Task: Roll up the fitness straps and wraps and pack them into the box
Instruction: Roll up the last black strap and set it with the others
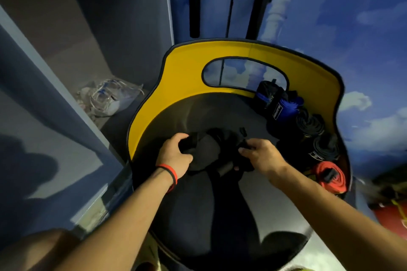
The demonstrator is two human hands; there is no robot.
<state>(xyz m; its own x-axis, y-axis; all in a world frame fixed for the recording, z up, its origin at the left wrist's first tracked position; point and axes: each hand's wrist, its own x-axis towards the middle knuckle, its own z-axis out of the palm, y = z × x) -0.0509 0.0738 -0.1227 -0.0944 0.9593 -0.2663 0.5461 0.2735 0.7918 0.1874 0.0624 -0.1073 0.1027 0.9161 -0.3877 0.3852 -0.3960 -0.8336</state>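
Currently both hands work inside the yellow-walled box [187, 68], low over its dark floor: left hand [175, 156] curled round one end of a bunched black wrap [207, 152], right hand [262, 156] pinching the other end. Finished rolls [308, 123] line the right wall. Best approach, I judge: draw out the slack, roll tight and even, then seat it beside those rolls.

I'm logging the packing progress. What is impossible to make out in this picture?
Head view:
- Black wrap: ends covered by left hand and right hand; dark against the box floor, rolled or not unclear.
- Blue roll: label too small to read.
- Plastic bag: contents blurred.
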